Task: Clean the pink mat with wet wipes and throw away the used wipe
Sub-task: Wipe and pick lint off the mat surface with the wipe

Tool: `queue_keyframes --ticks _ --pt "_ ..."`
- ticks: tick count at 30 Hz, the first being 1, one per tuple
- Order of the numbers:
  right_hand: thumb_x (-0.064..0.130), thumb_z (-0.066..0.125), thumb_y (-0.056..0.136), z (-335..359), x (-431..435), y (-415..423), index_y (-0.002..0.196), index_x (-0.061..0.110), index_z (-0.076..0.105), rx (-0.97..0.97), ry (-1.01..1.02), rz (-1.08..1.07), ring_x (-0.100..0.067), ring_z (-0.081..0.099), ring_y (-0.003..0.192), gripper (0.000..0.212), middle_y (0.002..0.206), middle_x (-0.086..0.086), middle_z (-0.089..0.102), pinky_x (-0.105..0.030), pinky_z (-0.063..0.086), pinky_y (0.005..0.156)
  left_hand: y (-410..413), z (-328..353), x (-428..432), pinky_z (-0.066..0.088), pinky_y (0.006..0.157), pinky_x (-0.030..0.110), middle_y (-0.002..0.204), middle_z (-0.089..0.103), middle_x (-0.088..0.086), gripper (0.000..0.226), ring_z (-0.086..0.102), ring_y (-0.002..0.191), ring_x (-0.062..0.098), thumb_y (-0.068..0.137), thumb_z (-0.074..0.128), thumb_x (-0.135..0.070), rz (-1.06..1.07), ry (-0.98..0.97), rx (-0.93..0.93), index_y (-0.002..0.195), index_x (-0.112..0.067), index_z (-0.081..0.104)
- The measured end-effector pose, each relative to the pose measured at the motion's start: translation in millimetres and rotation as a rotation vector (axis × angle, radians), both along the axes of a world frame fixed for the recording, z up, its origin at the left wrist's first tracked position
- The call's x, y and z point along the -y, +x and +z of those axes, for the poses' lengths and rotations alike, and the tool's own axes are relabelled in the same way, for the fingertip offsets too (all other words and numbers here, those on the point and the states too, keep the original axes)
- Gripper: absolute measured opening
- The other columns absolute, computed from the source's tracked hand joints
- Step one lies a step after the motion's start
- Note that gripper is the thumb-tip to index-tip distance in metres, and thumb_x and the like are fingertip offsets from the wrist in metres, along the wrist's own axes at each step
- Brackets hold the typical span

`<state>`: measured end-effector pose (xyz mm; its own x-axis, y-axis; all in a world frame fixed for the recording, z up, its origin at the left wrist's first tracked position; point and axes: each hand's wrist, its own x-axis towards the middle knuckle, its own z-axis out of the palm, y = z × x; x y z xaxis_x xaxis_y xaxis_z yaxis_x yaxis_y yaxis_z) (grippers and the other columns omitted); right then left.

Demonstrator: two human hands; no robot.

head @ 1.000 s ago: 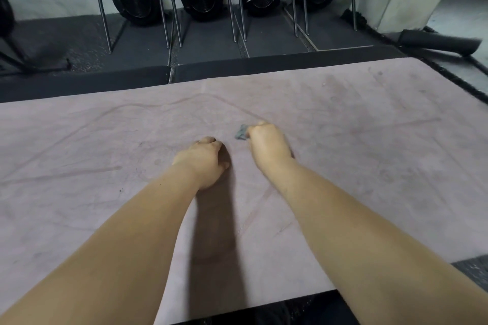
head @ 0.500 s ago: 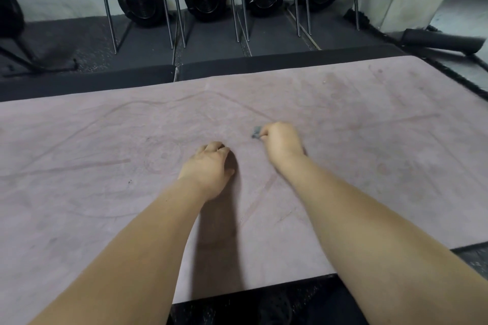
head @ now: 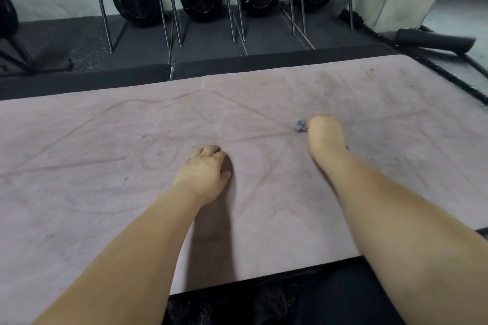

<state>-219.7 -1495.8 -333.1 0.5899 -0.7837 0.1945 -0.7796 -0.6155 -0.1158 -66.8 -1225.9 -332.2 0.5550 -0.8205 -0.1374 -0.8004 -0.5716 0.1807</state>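
Pink mat, stained, spread flat over dark floor padding. Right hand on the mat's far centre, fingers curled round a grey balled wipe protruding at its left. Left hand resting on mat nearby, fingers curled under, empty.

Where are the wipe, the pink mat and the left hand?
wipe (head: 300,125): head view, its grey crumpled end.
pink mat (head: 79,166): head view, bare surface at left.
left hand (head: 204,175): head view, back of the hand.
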Motion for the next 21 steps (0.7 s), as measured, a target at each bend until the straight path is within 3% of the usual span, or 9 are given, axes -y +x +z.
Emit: queue_keyframes --ticks 5,8,11,15,19,21 --pt "0.007 0.059 0.092 -12 4 -9 0.101 0.003 0.077 0.146 0.064 -0.055 -0.041 0.060 0.101 0.021 0.107 -0.022 0.065 -0.043 0.052 0.091 -6 1 0 0.038 0.116 0.041 0.161 0.037 -0.002 0.052 0.034 0.147 0.026 0.102 0.056 -0.042 -0.007 0.016 0.019 0.149 -0.020 0.049" --pt "0.019 0.052 0.089 -9 -41 14 0.107 0.010 0.077 0.121 0.195 0.093 -0.036 0.067 0.099 0.032 0.106 -0.017 0.069 -0.040 0.057 0.089 -11 -1 -2 0.040 0.114 0.042 0.159 0.040 -0.002 0.049 0.037 0.144 0.027 0.102 0.055 -0.041 0.005 0.019 0.037 0.147 -0.020 0.051" --pt "0.023 0.059 0.094 4 -113 40 0.112 0.017 0.075 0.128 0.249 0.312 -0.033 0.067 0.101 0.025 0.110 -0.013 0.071 -0.036 0.056 0.086 -17 -2 -4 0.042 0.111 0.043 0.156 0.043 -0.001 0.046 0.040 0.140 0.028 0.103 0.053 -0.035 0.031 0.014 0.043 0.146 -0.020 0.052" --pt "0.023 0.061 0.088 -6 -160 51 0.102 0.021 0.074 0.181 0.166 0.521 -0.029 0.062 0.097 0.019 0.099 -0.004 0.071 -0.038 0.053 0.080 -25 -5 -8 0.043 0.109 0.043 0.154 0.044 0.003 0.053 0.042 0.139 0.029 0.098 0.052 -0.022 0.047 0.015 0.043 0.151 -0.019 0.047" --pt "0.023 0.057 0.093 -11 -118 22 0.099 0.012 0.071 0.111 0.045 0.479 -0.035 0.061 0.099 0.018 0.102 -0.012 0.062 -0.038 0.049 0.080 -29 -6 -14 0.042 0.110 0.044 0.156 0.043 0.003 0.044 0.041 0.139 0.030 0.103 0.051 -0.031 0.042 -0.002 0.050 0.145 -0.015 0.053" --pt "0.020 0.054 0.096 -14 -81 -2 0.102 0.010 0.066 0.080 -0.005 0.389 -0.037 0.059 0.106 0.016 0.110 -0.018 0.059 -0.040 0.048 0.088 -33 -8 -16 0.039 0.112 0.044 0.157 0.042 0.002 0.045 0.038 0.142 0.030 0.104 0.050 -0.034 0.053 -0.018 0.064 0.145 -0.016 0.053"
